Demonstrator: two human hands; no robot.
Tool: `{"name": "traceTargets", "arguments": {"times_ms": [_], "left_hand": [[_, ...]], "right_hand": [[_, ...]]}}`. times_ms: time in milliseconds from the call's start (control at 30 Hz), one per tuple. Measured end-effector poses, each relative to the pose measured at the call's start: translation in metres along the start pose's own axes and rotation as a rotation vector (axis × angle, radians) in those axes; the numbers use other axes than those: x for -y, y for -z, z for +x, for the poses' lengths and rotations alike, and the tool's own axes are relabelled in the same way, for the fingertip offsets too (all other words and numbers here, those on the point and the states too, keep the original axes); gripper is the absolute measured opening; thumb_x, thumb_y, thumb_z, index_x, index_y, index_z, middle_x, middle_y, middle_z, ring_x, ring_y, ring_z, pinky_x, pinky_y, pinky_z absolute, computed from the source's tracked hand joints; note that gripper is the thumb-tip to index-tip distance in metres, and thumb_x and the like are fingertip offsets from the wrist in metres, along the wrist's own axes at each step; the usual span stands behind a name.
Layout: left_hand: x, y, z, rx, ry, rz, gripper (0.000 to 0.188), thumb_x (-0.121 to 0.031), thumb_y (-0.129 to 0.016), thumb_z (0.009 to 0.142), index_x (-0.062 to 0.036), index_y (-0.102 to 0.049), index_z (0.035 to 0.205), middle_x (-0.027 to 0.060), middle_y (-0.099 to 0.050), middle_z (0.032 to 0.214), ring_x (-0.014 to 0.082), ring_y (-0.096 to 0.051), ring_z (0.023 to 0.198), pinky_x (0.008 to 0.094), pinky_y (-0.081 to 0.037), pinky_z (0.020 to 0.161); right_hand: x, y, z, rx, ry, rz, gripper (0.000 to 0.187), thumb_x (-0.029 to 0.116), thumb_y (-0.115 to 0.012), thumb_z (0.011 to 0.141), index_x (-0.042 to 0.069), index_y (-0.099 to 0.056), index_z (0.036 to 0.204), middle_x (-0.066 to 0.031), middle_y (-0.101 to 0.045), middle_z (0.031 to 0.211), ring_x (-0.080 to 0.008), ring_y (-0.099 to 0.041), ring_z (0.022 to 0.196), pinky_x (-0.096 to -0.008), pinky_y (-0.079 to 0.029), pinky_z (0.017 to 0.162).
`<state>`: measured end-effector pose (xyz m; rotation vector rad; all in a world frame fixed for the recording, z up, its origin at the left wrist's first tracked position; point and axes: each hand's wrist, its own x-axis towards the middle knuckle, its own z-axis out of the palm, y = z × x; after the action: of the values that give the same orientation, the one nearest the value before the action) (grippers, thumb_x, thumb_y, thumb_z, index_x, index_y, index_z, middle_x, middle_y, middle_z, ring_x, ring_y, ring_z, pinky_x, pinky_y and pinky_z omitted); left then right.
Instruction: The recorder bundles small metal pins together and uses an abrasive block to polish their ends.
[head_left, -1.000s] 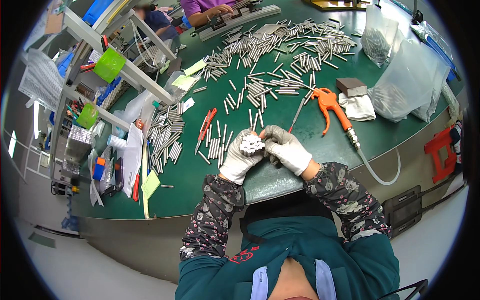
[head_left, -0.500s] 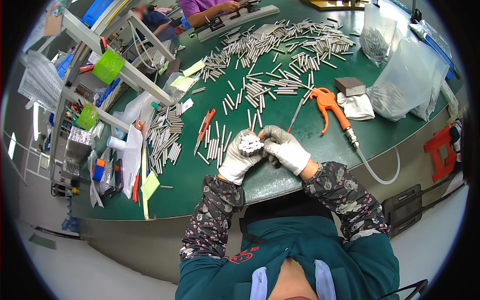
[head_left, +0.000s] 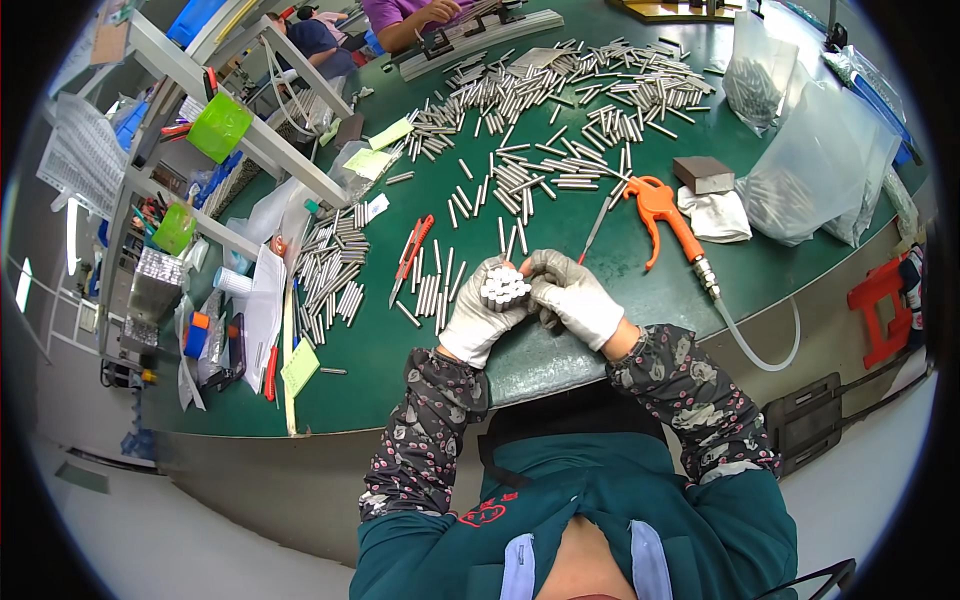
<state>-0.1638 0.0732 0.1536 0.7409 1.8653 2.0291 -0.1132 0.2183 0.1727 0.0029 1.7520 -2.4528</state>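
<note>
A bundle of metal pins (head_left: 505,288) is held upright, its round ends facing me, near the table's front edge. My left hand (head_left: 474,318), in a white glove with grey fingertips, is closed round the bundle's left side. From the right, my gloved right hand (head_left: 575,298) presses against the same bundle with its fingers curled; whether it pinches a single pin is hidden. Several loose pins (head_left: 430,295) lie just left of my left hand. Beyond my hands a large heap of pins (head_left: 600,90) spreads over the green table (head_left: 400,385).
An orange air gun (head_left: 660,215) with a hose lies right, by a brown block (head_left: 703,174) on a white cloth. Plastic bags of pins (head_left: 790,190) stand farther right. A red utility knife (head_left: 412,255) and another pin pile (head_left: 325,265) lie left. A co-worker's hand (head_left: 440,12) shows at the far side.
My hands and the bundle stay almost in place. The whole view has shifted very slightly. The co-worker's hand at the far side has moved a little left.
</note>
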Motion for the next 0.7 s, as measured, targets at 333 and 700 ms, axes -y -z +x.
{"name": "traceTargets", "arguments": {"times_ms": [333,700], "left_hand": [[-0.005,-0.001,0.004,0.023,0.024,0.034,0.055,0.008,-0.065,0.061,-0.0023,-0.039,0.109,0.0014,-0.052,0.091,0.0087,-0.052,0.081,0.0207,-0.045,0.073],[0.001,0.009,0.000,0.039,0.109,-0.053,0.055,0.013,-0.060,0.061,-0.0013,-0.038,0.110,0.0018,-0.051,0.084,0.0109,-0.053,0.077,0.0240,-0.046,0.071]], "right_hand": [[0.002,0.003,0.000,-0.022,0.003,0.016,0.020,0.009,-0.043,0.077,0.006,-0.046,0.096,0.0008,-0.045,0.061,-0.0048,-0.039,0.045,-0.0177,-0.032,0.038],[0.097,0.065,-0.019,-0.358,0.499,-1.501,0.028,0.012,-0.050,0.069,0.006,-0.052,0.096,-0.0117,-0.056,0.083,-0.0275,-0.053,0.081,-0.0354,-0.043,0.071]]}}
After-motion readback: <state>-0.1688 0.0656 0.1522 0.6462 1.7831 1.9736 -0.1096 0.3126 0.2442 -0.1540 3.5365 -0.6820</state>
